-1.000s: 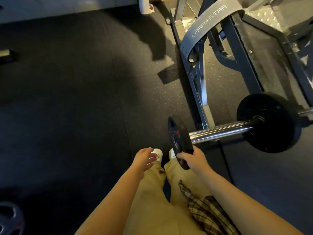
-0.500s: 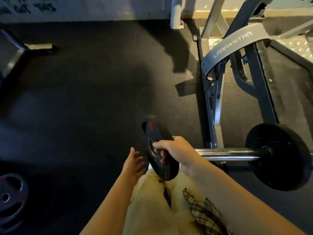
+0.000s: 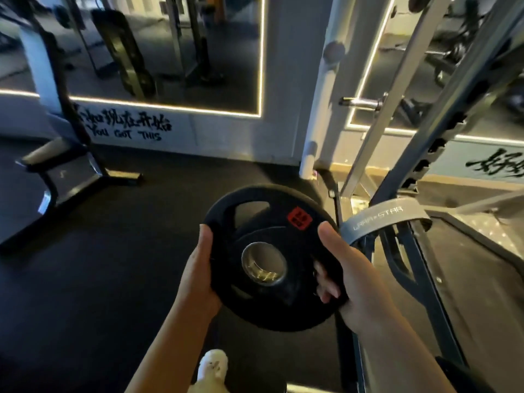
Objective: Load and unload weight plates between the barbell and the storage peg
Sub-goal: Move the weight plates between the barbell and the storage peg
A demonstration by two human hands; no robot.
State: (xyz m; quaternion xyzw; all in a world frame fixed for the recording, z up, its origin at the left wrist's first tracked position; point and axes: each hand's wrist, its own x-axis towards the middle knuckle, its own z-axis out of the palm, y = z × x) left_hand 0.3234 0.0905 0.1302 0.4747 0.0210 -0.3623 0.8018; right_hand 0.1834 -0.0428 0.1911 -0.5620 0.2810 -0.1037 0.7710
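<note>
A small black weight plate (image 3: 263, 219) with a red label and a metal-lined centre hole faces me, held up in front of my body. My left hand (image 3: 198, 276) grips its left rim, thumb on the face. On the other side my right hand (image 3: 348, 276) grips the right rim, with fingers poking through a grip slot. A chrome storage peg (image 3: 360, 102) sticks out leftward from the rack upright, above and right of the plate. The barbell is out of view.
The grey rack frame (image 3: 411, 143) with a LARA STAR strap (image 3: 380, 219) stands at the right. A dark bench frame (image 3: 68, 165) sits on the black rubber floor at the left. Mirrors and a lettered white wall lie ahead. My white shoe (image 3: 212, 367) shows below.
The plate has come off the barbell sleeve and been lifted and turned face-on. My left hand has joined the right on it. My view has swung up from the floor towards the wall.
</note>
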